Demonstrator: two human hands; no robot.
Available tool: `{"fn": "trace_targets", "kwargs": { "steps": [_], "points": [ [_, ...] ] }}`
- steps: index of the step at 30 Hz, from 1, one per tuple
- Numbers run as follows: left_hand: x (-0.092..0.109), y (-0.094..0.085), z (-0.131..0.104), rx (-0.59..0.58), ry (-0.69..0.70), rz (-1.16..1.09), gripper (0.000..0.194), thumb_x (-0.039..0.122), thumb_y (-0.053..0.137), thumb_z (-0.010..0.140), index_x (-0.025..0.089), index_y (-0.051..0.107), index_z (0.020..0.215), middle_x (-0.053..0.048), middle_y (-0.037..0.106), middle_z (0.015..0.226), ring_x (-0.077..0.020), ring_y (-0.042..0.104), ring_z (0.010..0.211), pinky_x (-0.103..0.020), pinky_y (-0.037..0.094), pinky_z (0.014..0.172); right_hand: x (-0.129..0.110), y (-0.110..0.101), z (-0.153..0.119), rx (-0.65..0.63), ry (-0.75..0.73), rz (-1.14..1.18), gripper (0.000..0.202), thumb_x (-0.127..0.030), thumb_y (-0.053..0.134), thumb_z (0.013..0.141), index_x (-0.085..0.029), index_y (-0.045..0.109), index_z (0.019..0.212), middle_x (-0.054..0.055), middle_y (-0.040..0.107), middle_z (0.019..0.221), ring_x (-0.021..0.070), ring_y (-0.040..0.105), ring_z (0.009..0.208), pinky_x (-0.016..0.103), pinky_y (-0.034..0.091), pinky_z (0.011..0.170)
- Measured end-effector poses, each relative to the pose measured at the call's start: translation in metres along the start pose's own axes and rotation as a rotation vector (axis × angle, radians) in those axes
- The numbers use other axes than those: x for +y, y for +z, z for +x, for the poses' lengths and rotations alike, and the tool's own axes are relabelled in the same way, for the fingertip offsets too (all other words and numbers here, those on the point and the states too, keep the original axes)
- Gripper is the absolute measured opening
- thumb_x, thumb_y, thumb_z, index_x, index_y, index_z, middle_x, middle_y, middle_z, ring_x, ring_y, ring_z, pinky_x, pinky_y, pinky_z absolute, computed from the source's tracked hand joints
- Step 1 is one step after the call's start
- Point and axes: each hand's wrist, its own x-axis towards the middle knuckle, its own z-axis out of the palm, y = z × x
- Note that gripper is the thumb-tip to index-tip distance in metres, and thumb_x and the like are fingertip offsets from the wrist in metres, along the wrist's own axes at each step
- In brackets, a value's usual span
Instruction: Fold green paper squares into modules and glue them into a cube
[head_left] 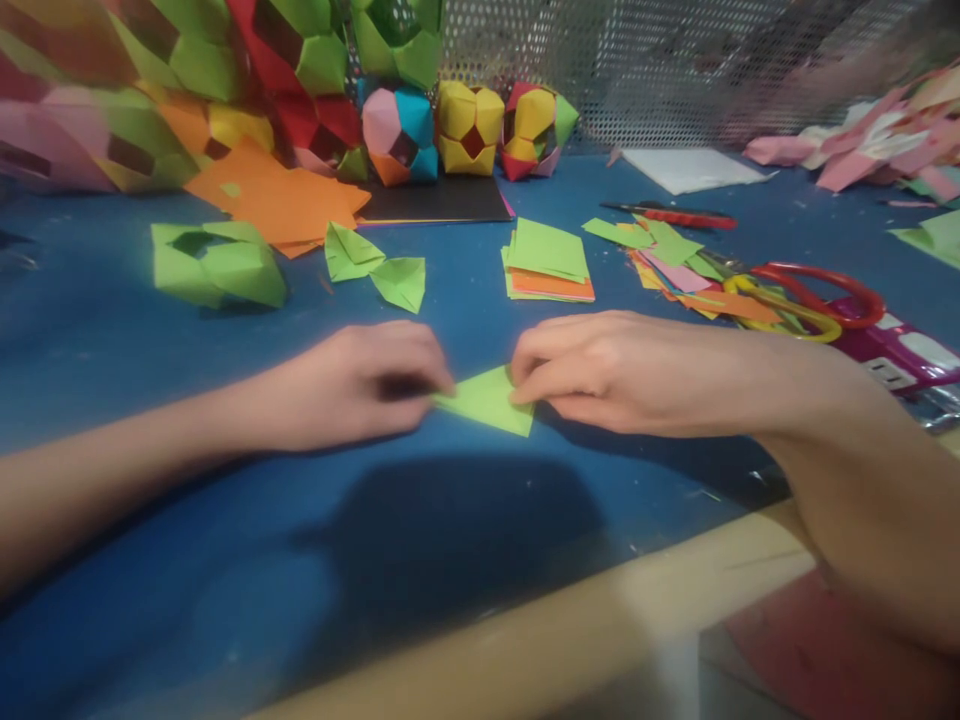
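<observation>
Left hand [386, 380] and right hand [600, 365] are both curled in, with only small gaps between finger and thumb. They share one small green paper [491, 402], which sits right between them, just over the blue table [187, 560]. The left one looks to pinch its thin tip. The right one has its fingertips on the wide end; I can't tell if the thumb is under it.

If the two hands pull apart too hard, I think the thin tip could rip. If one side slips, the fold could come out crooked, and then the piece might not fit well with others.

Just past the hands are two folded green pieces [400, 284] and a stack of paper squares [553, 250]. A bump from the knuckles could shove those. Farther right, scissors [862, 290] lie by paper scraps [679, 262], near the right arm, so a wide swing might knock them.
</observation>
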Motion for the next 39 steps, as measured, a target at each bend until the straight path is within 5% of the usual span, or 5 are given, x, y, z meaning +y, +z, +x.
{"fn": "trace_targets", "kwargs": {
  "steps": [39],
  "points": [
    [0.006, 0.000, 0.002, 0.005, 0.002, -0.008, 0.014, 0.027, 0.058, 0.081, 0.018, 0.066, 0.087, -0.006, 0.065, 0.091, -0.0136, 0.059, 0.084, -0.024, 0.048, 0.078, -0.009, 0.004, 0.008, -0.008, 0.063, -0.050, 0.024, -0.019, 0.048, 0.091, -0.016, 0.065, 0.074, 0.004, 0.056, 0.077, 0.0144, 0.052, 0.074, 0.027, 0.035, 0.063]
  ]
}}
